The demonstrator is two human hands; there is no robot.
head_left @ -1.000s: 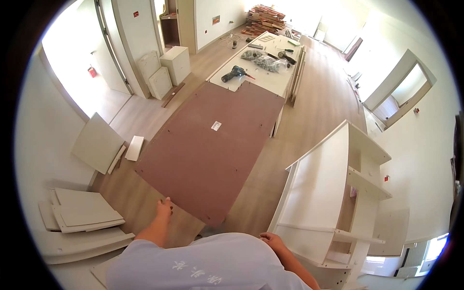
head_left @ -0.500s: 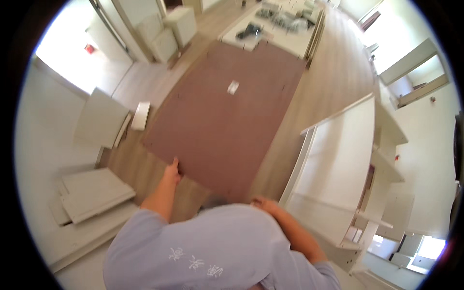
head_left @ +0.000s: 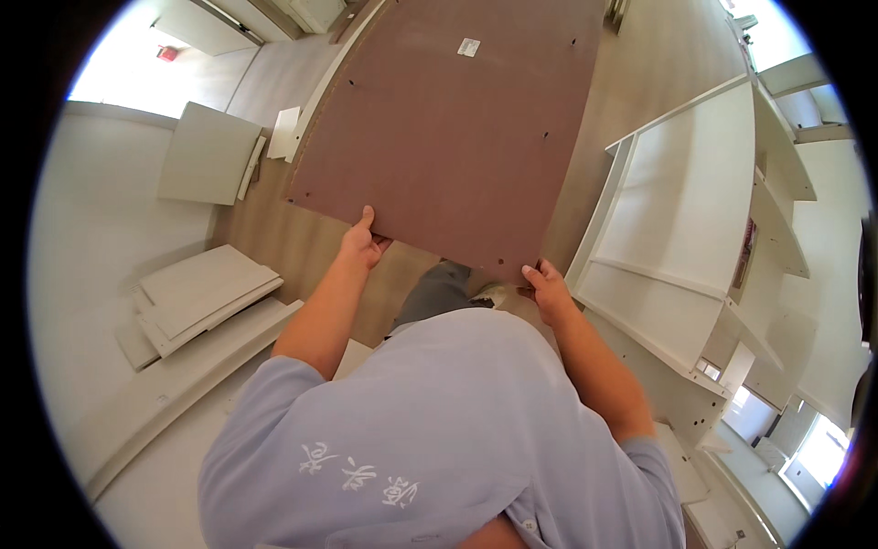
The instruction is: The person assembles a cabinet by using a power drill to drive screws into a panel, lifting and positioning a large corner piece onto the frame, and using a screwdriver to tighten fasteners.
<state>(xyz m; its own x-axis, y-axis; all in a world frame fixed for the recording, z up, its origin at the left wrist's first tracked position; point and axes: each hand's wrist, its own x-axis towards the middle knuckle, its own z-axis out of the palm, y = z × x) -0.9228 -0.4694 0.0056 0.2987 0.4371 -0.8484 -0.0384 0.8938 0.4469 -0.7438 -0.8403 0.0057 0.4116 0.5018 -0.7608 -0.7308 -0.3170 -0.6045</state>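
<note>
A large reddish-brown board (head_left: 439, 128) stretches away in front of me, with a small white label (head_left: 469, 47) and several small dark fittings or holes on its face. My left hand (head_left: 362, 243) grips its near edge toward the left, thumb on top and fingers underneath. At the near right corner, my right hand (head_left: 547, 285) clasps the same edge, its thumb over the top face. Part of my leg (head_left: 437, 291) shows below the board's near edge.
White shelving (head_left: 672, 201) lies to the right of the board. Pale panels (head_left: 206, 288) are stacked at the left, and a cream panel (head_left: 212, 154) leans by the wall. Beside the board's left edge is a small white piece (head_left: 283, 133). Wood-look floor (head_left: 654, 78) runs between them.
The board's near end now appears higher and farther right in view. My right hand, partly hidden by my body before, now shows gripping the corner. The left hand keeps its hold.
</note>
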